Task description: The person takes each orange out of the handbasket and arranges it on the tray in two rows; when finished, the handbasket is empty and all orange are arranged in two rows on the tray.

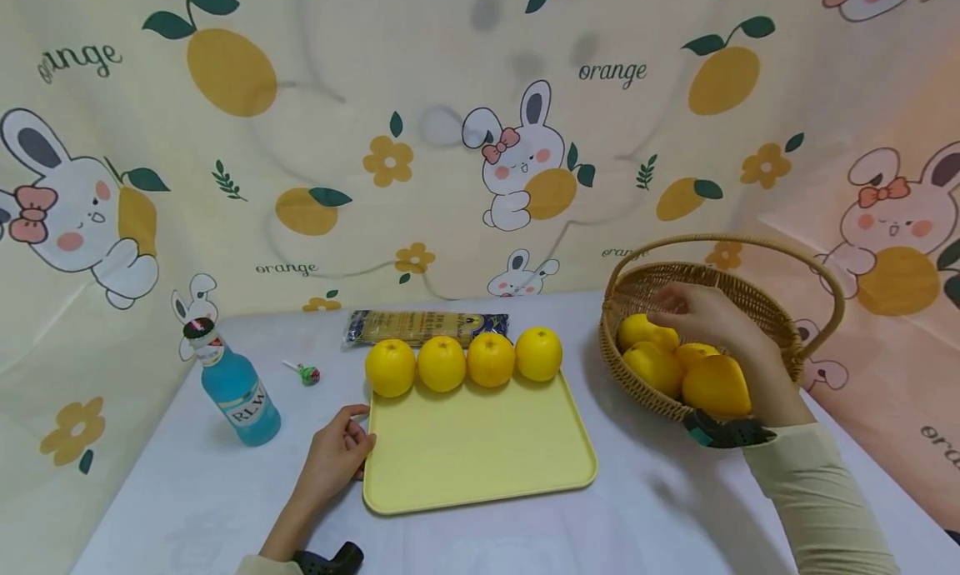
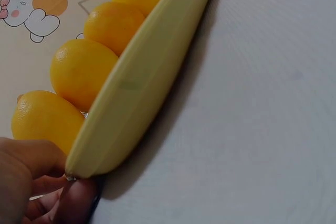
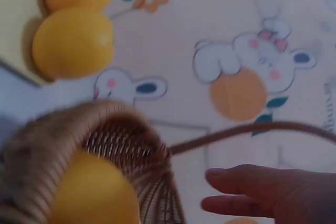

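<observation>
My left hand (image 1: 335, 447) grips the left edge of a pale yellow tray (image 1: 480, 450), with fingers above and below the rim in the left wrist view. A row of several yellow oranges (image 1: 442, 363) lies along the tray's far edge. Over the wicker basket (image 1: 633, 383) on the right is my right hand (image 1: 705, 315), its fingers loosely extended. No fruit shows between them in the right wrist view (image 3: 262, 192). Below it, the basket holds several yellow fruits (image 1: 652, 368), among them a larger mango-like one (image 1: 717, 387).
A blue bottle (image 1: 238, 393) stands at the left of the white table. Beside it lies a small lollipop (image 1: 307, 375). Behind the orange row is a flat packet of noodles (image 1: 427, 327). The basket's handle (image 1: 720, 238) arches up behind the right hand.
</observation>
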The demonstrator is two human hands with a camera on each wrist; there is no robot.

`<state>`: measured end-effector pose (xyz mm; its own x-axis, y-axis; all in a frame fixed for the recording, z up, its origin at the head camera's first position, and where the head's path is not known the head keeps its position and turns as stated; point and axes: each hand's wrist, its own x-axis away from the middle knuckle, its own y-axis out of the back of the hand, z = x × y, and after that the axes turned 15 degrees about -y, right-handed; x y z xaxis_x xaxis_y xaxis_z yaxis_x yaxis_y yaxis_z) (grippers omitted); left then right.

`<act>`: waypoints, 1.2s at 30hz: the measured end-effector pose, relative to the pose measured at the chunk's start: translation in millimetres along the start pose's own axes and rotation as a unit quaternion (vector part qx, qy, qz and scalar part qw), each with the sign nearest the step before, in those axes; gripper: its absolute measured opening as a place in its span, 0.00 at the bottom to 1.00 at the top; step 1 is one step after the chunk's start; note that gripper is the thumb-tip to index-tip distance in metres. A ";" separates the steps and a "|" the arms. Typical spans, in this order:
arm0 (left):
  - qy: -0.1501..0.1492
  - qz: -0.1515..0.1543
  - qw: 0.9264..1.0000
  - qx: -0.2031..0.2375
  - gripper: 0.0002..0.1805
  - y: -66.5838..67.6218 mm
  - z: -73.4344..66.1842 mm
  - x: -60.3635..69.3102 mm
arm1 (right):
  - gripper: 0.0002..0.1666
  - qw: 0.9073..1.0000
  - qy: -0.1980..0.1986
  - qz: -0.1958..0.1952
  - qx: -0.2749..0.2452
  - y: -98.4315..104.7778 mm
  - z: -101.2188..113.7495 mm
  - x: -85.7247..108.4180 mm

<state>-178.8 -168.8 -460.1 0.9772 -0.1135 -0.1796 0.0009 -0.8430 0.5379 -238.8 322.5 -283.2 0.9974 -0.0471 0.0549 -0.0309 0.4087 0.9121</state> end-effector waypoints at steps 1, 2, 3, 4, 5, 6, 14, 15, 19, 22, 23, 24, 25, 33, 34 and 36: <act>-0.001 0.000 1.000 0.000 0.24 -0.2 0.0 0.2 | 0.30 1.000 -0.003 0.017 0.014 2.3 -1.8 -2.7; -0.002 -0.001 1.000 0.000 0.24 -0.3 -0.2 0.4 | 0.31 0.999 -0.004 0.033 0.024 4.1 -3.7 -5.8; -0.003 0.000 1.000 0.001 0.24 -0.3 -0.3 0.7 | 0.31 0.998 -0.006 0.047 0.032 5.8 -5.6 -9.0; -0.005 0.000 1.000 0.001 0.24 -0.3 -0.4 0.9 | 0.32 0.997 -0.006 0.058 0.041 7.2 -7.8 -12.6; -0.004 0.000 1.000 0.002 0.24 -0.3 -0.7 0.9 | 0.33 0.996 -0.008 0.073 0.047 8.5 -10.1 -16.3; -0.006 0.000 1.000 0.002 0.24 -0.2 -0.9 1.1 | 0.34 0.995 -0.008 0.088 0.052 9.6 -12.2 -19.9; -0.007 -0.003 1.000 -0.001 0.24 -0.1 0.7 0.4 | 0.43 0.977 -0.044 0.205 0.028 10.1 -24.8 -44.3; -0.005 -0.003 1.000 -0.001 0.24 -0.2 1.1 0.3 | 0.44 0.974 -0.054 0.220 0.022 9.3 -26.7 -46.6; -0.001 -0.001 1.000 0.002 0.24 -0.2 2.7 1.1 | 0.45 0.956 -0.096 0.277 -0.007 3.9 -35.3 -53.7; 0.000 -0.001 1.000 0.003 0.24 0.0 2.9 2.3 | 0.46 0.952 -0.115 0.282 -0.014 -2.7 -40.6 -57.3; 0.002 -0.002 1.000 0.003 0.24 0.0 2.8 2.5 | 0.46 0.953 -0.115 0.280 -0.014 -5.2 -41.7 -58.2; 0.003 -0.003 1.000 0.003 0.24 0.0 2.6 2.6 | 0.48 0.953 -0.118 0.277 -0.014 -7.6 -42.4 -58.8; 0.003 -0.003 1.000 0.002 0.24 0.1 2.5 2.7 | 0.49 0.954 -0.121 0.273 -0.016 -10.1 -42.6 -59.1; -0.003 -0.001 1.000 0.004 0.24 0.3 -0.1 2.0 | 0.58 0.948 -0.169 0.268 -0.036 -22.1 -44.0 -53.1; -0.003 -0.001 1.000 0.003 0.24 0.5 -0.4 1.8 | 0.58 0.948 -0.168 0.268 -0.034 -22.7 -44.0 -53.4; -0.003 -0.001 1.000 0.001 0.24 1.1 -0.5 1.2 | 0.59 0.949 -0.164 0.268 -0.030 -23.3 -44.3 -55.5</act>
<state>-177.6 -169.5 -459.3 0.9759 -0.1141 -0.1859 0.0034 -0.8442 0.5360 -290.5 355.9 -325.5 0.7650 -0.0958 0.6369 -0.5140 0.5050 0.6934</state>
